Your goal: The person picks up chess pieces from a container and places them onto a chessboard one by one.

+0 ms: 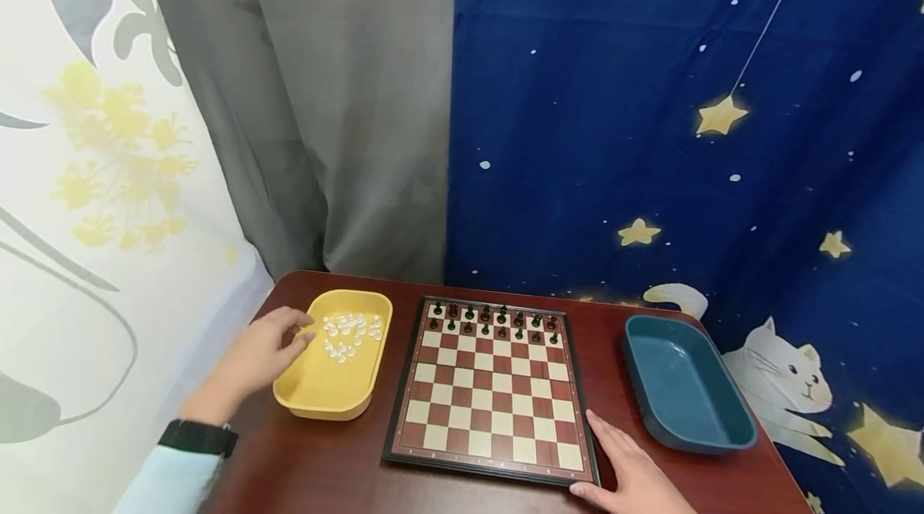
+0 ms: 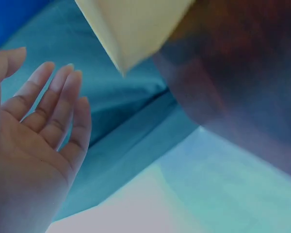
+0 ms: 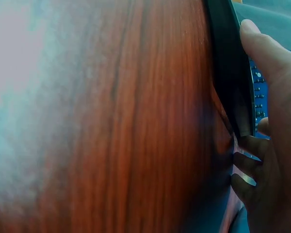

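My left hand hovers at the left rim of a yellow tray, fingertips reaching over the rim toward several small clear pieces inside. In the left wrist view the left hand shows a bare palm with straight fingers holding nothing, the yellow tray's corner just beyond it. A chessboard lies in the middle with black pieces on its two far rows. My right hand rests on the table at the board's near right corner. In the right wrist view the right hand touches the chessboard's dark frame.
An empty dark blue tray stands to the right of the board. The reddish wooden table is small, and its left and right edges run close to the two trays. Curtains hang directly behind it.
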`<state>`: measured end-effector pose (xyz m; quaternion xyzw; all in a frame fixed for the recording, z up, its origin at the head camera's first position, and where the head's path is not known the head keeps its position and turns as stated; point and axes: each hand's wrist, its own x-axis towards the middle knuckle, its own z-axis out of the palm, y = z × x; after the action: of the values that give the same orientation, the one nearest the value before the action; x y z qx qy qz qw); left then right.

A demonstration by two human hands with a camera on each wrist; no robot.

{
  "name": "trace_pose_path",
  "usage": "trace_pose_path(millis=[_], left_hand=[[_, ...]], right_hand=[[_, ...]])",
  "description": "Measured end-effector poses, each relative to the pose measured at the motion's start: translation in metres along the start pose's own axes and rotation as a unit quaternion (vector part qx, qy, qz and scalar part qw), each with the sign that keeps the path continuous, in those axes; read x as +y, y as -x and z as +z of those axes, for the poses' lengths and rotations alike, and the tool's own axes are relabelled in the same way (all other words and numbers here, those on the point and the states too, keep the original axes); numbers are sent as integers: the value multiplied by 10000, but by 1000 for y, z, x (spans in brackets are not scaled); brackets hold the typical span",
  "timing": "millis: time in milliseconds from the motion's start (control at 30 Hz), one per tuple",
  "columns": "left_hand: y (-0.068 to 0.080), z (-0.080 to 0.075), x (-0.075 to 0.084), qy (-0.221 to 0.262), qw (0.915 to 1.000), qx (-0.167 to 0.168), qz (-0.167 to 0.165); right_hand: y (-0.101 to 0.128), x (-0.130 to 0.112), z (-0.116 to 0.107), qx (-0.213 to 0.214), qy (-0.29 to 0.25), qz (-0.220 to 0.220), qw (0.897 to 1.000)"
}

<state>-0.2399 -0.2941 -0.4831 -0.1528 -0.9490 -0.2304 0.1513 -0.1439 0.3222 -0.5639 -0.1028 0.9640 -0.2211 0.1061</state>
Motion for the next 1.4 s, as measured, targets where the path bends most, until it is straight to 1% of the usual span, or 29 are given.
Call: trace_pose_path(millis=[100,167,300,433,533,633,733,800,867,967,1133,1200,1333,1400], left_hand=[[-18,-6,-11,-104,9999,-105,37],[-31,-7,-16,-210,9995,-241,69],[-58,-3,-24,-607,9955,-723,107],[-80,6,-31,-1086,9858,-1244,316],[-94,12,-35,-1368,9770,-1526,593],[-103,16,-37,-1498,9684,-1776,907],[-109,20,-36,-1542,9605,-1963,1232],[-111,23,-35,-1579,9571,-2059,1289],[-110,26,-35,-1607,9565,-2075,1272],[-109,32,-36,-1602,9595,-1992,1181],[-107,35,-35,-1514,9653,-1779,1170],[-107,35,-34,-1514,9660,-1766,1130],[-108,35,-39,-1525,9661,-1774,1090],[-108,34,-42,-1562,9658,-1723,1144]], right_hand=[[0,1,-1,-23,101,-83,9999],[0,0,-2,-35,127,-146,9998],[-1,-1,-4,-27,157,-226,9996],[-3,-1,-5,-1,212,-264,9994],[-3,-1,-5,11,272,-328,9991],[-2,-1,-6,-20,304,-343,9989],[-1,0,-6,-67,246,-295,9992],[-1,0,-6,-95,216,-277,9993],[-2,-1,-6,-124,180,-249,9995],[-2,0,-5,-138,190,-249,9994],[-1,0,-6,-114,197,-279,9994],[-1,-1,-6,-86,225,-314,9992],[0,-2,-6,-55,247,-314,9992],[-1,-2,-6,-41,234,-334,9992]])
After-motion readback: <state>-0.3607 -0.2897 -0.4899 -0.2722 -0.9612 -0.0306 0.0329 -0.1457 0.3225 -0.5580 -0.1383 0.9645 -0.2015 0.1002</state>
